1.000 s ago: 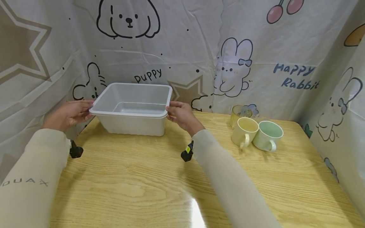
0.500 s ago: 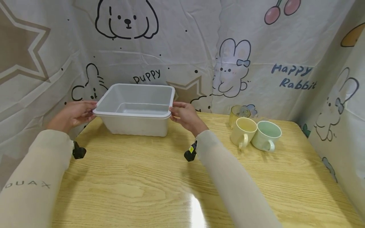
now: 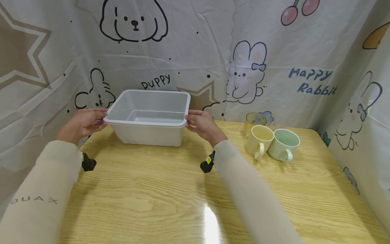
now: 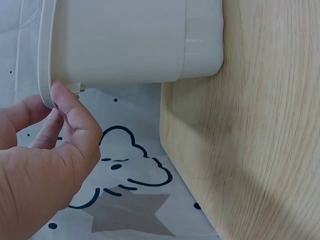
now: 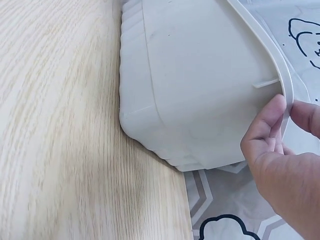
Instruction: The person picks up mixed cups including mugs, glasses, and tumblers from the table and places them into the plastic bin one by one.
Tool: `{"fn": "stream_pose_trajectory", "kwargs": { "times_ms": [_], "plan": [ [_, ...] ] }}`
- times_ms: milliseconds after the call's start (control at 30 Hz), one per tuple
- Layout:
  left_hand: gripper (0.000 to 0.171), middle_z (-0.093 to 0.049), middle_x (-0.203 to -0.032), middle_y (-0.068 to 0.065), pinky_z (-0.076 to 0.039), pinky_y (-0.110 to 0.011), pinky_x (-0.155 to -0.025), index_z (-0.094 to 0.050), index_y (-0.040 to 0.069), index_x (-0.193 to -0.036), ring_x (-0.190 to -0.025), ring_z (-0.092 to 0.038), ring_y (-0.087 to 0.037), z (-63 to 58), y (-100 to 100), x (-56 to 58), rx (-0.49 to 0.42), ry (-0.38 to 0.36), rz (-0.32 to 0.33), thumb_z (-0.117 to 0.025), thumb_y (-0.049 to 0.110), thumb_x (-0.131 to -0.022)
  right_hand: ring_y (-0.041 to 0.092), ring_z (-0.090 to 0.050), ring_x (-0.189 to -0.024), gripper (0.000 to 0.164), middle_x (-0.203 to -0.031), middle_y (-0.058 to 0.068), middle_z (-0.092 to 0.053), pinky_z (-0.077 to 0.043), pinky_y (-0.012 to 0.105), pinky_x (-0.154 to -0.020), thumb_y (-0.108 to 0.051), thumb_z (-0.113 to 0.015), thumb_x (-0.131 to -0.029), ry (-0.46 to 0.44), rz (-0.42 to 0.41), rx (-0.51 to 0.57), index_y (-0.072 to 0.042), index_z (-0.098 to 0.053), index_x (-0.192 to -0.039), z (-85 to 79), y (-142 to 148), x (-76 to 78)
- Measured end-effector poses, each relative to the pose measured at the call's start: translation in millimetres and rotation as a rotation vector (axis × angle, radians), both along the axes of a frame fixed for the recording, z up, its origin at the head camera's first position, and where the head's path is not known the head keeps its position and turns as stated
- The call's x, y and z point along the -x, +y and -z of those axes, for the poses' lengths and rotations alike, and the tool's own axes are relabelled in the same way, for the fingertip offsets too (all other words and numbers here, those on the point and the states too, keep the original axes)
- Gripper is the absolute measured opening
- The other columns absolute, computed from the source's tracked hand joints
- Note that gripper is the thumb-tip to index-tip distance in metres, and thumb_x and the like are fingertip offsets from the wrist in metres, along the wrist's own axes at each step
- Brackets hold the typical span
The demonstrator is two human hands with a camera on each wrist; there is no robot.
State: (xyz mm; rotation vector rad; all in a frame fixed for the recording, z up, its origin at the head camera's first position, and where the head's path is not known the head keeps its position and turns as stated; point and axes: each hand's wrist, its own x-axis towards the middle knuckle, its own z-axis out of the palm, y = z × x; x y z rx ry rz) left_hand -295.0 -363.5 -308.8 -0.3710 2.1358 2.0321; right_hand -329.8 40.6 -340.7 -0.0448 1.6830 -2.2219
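Observation:
A white plastic tub (image 3: 149, 134) with a wide rim stands at the back left of the wooden table, nothing visible inside it. My left hand (image 3: 83, 123) pinches its left rim between thumb and fingers. At the opposite side my right hand (image 3: 205, 125) pinches the right rim. In the left wrist view, the fingertips (image 4: 62, 92) of the left hand lie under the rim's lip. The right wrist view shows the right thumb and fingers on both sides of the rim, near a small rib on the tub wall (image 5: 200, 90).
To the right on the table (image 3: 152, 196) stand a yellow mug (image 3: 259, 140), a pale green mug (image 3: 283, 145) touching or close beside it, and a clear yellowish cup (image 3: 250, 122) behind. A printed cloth (image 3: 195, 51) hangs behind the table and at both sides.
The tub has shifted a little to the right along the back of the table, both hands moving with it and keeping their pinch on the rim. The mugs stay in place.

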Motion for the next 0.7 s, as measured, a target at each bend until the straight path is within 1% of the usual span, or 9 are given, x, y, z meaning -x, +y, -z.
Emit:
{"fn": "stream_pose_trajectory", "kwargs": {
  "times_ms": [100,200,300,400,467,700],
  "plan": [
    [0.014,-0.067,-0.094,0.007,-0.057,-0.021,-0.076,-0.072,0.022,-0.1,-0.086,-0.063,-0.007,0.1,3,0.0,-0.018,0.006,0.006,-0.059,0.018,-0.105,0.019,-0.061,-0.094,0.046,-0.125,0.014,-0.062,-0.055,0.028,-0.077,-0.004,-0.063,-0.101,-0.001,-0.002,0.005,0.002,-0.051,-0.145,-0.6,5,-0.2],
    [0.018,-0.068,-0.093,0.005,-0.058,-0.021,-0.076,-0.074,0.022,-0.095,-0.085,-0.064,-0.008,0.7,6,0.5,-0.046,0.01,0.008,-0.06,0.017,-0.104,0.018,-0.061,-0.091,0.044,-0.123,0.013,-0.061,-0.054,0.028,-0.076,-0.003,-0.062,-0.101,-0.004,-0.003,0.011,0.002,-0.052,-0.144,-0.6,9,-0.2],
    [0.018,-0.069,-0.093,0.004,-0.058,-0.023,-0.074,-0.076,0.02,-0.094,-0.084,-0.065,-0.009,2.4,9,1.7,-0.106,0.004,0.007,-0.062,0.014,-0.103,0.016,-0.061,-0.088,0.045,-0.121,0.013,-0.061,-0.054,0.028,-0.076,-0.003,-0.061,-0.102,-0.001,-0.009,0.012,0.003,-0.049,-0.145,-0.1,13,-0.2],
    [0.017,-0.069,-0.093,0.001,-0.058,-0.023,-0.072,-0.077,0.017,-0.094,-0.084,-0.065,-0.011,4.1,12,3.0,-0.186,-0.009,0.014,-0.064,0.01,-0.102,0.015,-0.061,-0.086,0.046,-0.118,0.012,-0.061,-0.054,0.027,-0.075,-0.002,-0.061,-0.102,0.003,-0.009,0.008,0.004,-0.048,-0.146,0.5,18,0.2],
    [0.016,-0.069,-0.094,0.001,-0.058,-0.024,-0.072,-0.076,0.017,-0.096,-0.084,-0.065,-0.011,5.3,14,3.7,-0.217,-0.015,0.023,-0.064,0.008,-0.101,0.015,-0.062,-0.086,0.046,-0.117,0.012,-0.062,-0.054,0.026,-0.074,-0.002,-0.06,-0.102,0.004,-0.006,0.003,0.004,-0.048,-0.146,0.6,22,0.2],
    [0.012,-0.069,-0.097,0.0,-0.058,-0.023,-0.073,-0.074,0.017,-0.102,-0.084,-0.065,-0.011,7.5,25,7.3,-0.21,-0.012,0.061,-0.065,0.009,-0.101,0.015,-0.062,-0.087,0.047,-0.117,0.011,-0.06,-0.054,0.026,-0.073,-0.002,-0.061,-0.102,-0.01,0.01,0.015,0.002,-0.047,-0.146,2.3,36,0.9]
  ]
}}
